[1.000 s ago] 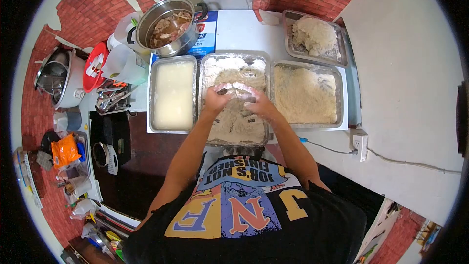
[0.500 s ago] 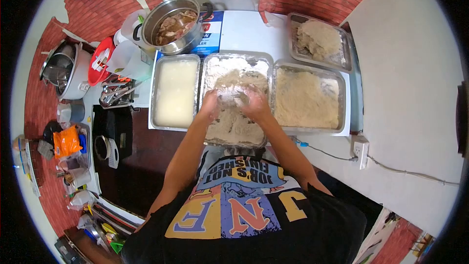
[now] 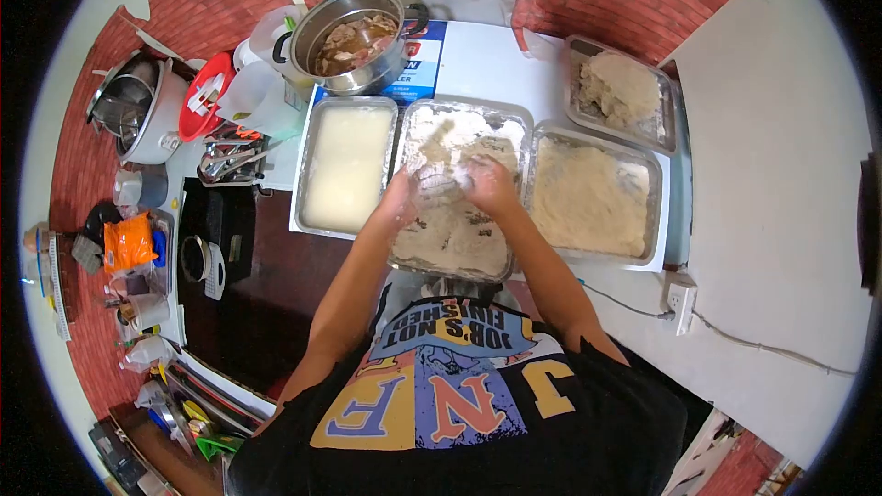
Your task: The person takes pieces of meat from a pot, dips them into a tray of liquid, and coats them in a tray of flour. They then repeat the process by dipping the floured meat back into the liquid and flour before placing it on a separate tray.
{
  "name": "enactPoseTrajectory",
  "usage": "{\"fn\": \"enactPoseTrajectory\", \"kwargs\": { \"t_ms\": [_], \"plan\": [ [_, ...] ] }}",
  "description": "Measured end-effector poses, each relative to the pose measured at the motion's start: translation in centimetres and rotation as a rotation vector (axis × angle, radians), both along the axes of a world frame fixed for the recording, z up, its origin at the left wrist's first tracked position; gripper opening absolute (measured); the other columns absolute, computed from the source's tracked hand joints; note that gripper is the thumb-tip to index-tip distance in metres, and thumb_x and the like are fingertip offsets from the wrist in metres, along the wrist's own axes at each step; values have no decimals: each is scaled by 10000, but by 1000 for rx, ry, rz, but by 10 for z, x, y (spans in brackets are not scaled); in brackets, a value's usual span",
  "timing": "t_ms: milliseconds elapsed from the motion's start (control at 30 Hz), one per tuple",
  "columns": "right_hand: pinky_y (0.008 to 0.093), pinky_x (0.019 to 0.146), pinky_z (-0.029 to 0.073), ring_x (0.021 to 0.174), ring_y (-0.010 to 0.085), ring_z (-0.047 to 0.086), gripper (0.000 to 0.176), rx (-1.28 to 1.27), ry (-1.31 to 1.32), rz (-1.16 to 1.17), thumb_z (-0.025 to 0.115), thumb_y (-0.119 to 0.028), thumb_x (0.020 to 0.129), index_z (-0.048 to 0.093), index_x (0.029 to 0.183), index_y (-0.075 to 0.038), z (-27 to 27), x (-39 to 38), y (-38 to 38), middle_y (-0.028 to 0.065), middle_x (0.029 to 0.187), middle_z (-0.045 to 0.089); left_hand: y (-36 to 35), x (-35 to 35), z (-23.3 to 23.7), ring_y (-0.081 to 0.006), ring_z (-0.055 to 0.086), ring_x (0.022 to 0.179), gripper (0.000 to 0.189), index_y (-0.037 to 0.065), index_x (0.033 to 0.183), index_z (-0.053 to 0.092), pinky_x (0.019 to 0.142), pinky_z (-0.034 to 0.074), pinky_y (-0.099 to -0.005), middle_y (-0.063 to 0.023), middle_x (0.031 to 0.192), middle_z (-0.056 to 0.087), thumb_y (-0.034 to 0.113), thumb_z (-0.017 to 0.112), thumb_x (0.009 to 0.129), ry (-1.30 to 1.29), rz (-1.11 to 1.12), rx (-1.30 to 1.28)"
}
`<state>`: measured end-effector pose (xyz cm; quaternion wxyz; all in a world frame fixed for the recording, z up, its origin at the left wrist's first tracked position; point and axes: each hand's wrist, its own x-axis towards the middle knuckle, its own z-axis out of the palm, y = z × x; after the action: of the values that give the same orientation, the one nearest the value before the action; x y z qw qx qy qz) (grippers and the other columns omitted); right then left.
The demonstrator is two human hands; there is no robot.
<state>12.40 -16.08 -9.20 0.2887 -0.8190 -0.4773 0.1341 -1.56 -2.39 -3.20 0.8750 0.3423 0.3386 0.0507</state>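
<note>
My left hand (image 3: 401,197) and my right hand (image 3: 489,184) are over the middle metal tray (image 3: 524,124) of white and tan flour. Between them is a flour-coated piece (image 3: 441,186), with the fingers of both hands closed around its sides. What the piece is under its coating cannot be made out. To the left lies a tray of pale, smooth liquid (image 3: 347,170). On the right, another tray holds tan crumbly powder (image 3: 590,191).
A steel pot (image 3: 354,46) of raw meat in liquid stands at the back left on a box. At the back right is a tray with a floury heap (image 3: 620,87). Utensils (image 3: 230,161) lie to the left; a socket (image 3: 681,301) is at right.
The whole view has shifted, so the trays and pot appear further right. Both hands remain over the middle tray, and the floury piece between them is seen more clearly.
</note>
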Motion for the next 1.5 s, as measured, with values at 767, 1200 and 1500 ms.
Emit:
{"fn": "enactPoseTrajectory", "kwargs": {
  "t_ms": [767, 1200, 1500],
  "plan": [
    [449, 808, 487, 942, 326, 630, 364, -132, -578, -249, 594, -253, 786, 642, 1079, -43, 8, 19, 6, 156, 1031, 654, 62, 36, -22, -392, 564, 1107, 492, -62, 1180, 571, 965, 439, -459, -244, 1183, 602, 237, 663, 800, 82, -602, 1236],
    [442, 828, 486, 975, 401, 598, 405, -294, -231, -175, 668, -250, 736, 620, 1016, 39, -53, 44, 67, 221, 949, 648, 70, 116, -62, -439, 514, 1159, 347, -97, 964, 635, 941, 442, -448, -323, 1114, 594, 144, 688, 721, 85, -906, 1499],
    [464, 896, 464, 1023, 385, 579, 297, -334, 123, -220, 618, -140, 735, 642, 1008, -25, 72, 9, 33, 213, 1069, 622, 65, 58, -17, -423, 604, 919, 334, -40, 957, 645, 830, 488, -453, -249, 956, 643, 121, 703, 670, -8, -741, 1466]
  ]
}}
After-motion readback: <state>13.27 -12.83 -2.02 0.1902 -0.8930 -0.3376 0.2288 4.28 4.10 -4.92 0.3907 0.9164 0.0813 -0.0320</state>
